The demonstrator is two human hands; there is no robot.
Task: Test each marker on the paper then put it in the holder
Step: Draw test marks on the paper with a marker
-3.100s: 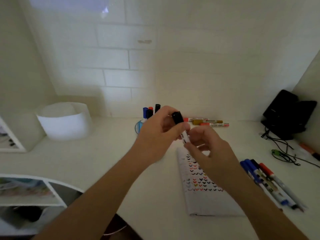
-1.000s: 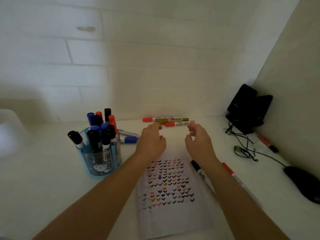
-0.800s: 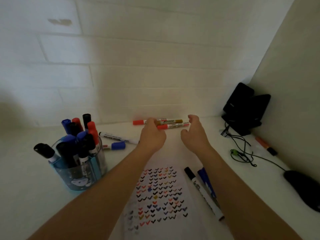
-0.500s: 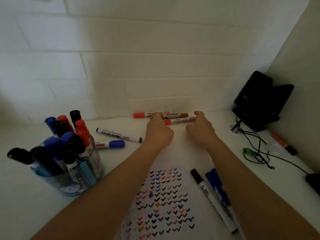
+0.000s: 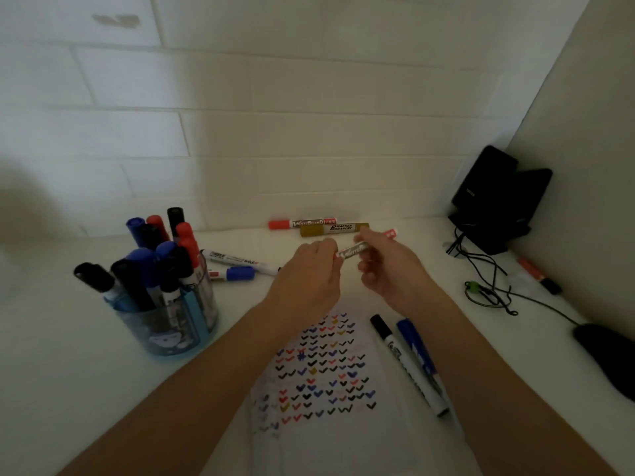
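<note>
The left hand (image 5: 305,276) pinches one end of a marker (image 5: 354,251) in its fingertips. The right hand (image 5: 390,266) curls its fingers round the barrel. The marker hangs tilted above the desk (image 5: 68,372), just beyond the far edge of the paper (image 5: 326,379). The grip looks like the start of pulling the cap off, though the left fingers hide the cap itself. This marker therefore seems not yet tested.

The paper carries many rows of ticks in black, blue, red and some gold. The holder (image 5: 171,334), to the left, is packed with capped markers, so much of the job looks done.

Markers lying loose:
- a red marker (image 5: 299,223) and a gold marker (image 5: 335,229) by the wall
- a white marker (image 5: 240,259) and a blue-capped marker (image 5: 235,273) just beside the holder
- a black marker (image 5: 409,369) and a blue marker (image 5: 417,350) right of the paper
- an orange marker (image 5: 537,274) near the right wall

Which of these have been tested cannot be told.
</note>
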